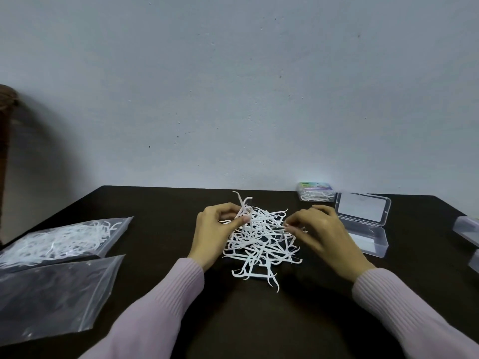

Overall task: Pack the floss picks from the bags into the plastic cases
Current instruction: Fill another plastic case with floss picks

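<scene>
While the left hand point(217, 224) is pinching a few floss picks point(261, 242) and the right hand point(315, 229) is pinching another from the loose heap between them, gathering seems underway, next calling for aligning them toward the open case point(363, 224) just beyond the right grip.

Left of the one loose pile of floss picks point(261, 239) lie two bags point(64, 239), one full and one empty point(51, 294), and right of it four plastic cases point(363, 224), one open.

White floss picks point(261, 237) on dark brown table point(166, 203), lilac ribbed sleeves point(166, 304), pale grey-blue wall point(233, 86)
</scene>
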Demonstrator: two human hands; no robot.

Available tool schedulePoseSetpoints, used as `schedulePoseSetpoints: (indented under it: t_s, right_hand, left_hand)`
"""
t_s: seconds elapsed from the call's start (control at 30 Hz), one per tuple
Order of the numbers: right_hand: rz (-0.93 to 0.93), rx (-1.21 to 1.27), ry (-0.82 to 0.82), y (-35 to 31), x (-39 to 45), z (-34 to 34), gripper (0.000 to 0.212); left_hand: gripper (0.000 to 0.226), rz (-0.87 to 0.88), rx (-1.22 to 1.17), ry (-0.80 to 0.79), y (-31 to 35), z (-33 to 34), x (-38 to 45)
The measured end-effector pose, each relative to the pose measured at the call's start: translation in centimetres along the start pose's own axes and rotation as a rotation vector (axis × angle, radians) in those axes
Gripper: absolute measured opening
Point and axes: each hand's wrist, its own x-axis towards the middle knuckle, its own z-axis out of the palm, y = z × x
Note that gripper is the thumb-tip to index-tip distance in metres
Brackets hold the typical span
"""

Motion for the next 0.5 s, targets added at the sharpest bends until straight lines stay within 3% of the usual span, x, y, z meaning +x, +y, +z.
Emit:
schedulePoseSetpoints:
  t_s: [0.37,0.5]
  right_hand:
    - [0.408,0.512,0.107,-1.0,0.4,-0.9,0.001]
    - [0.508,0.637,0.151,-0.5,0.6,-0.9,0.016]
  left_hand:
    - [0.011,-0.075,-0.259,0.038,0.4,-0.2,0.3]
    - [0.023,-0.083,-0.262,0.032,0.5,-0.1,0.1]
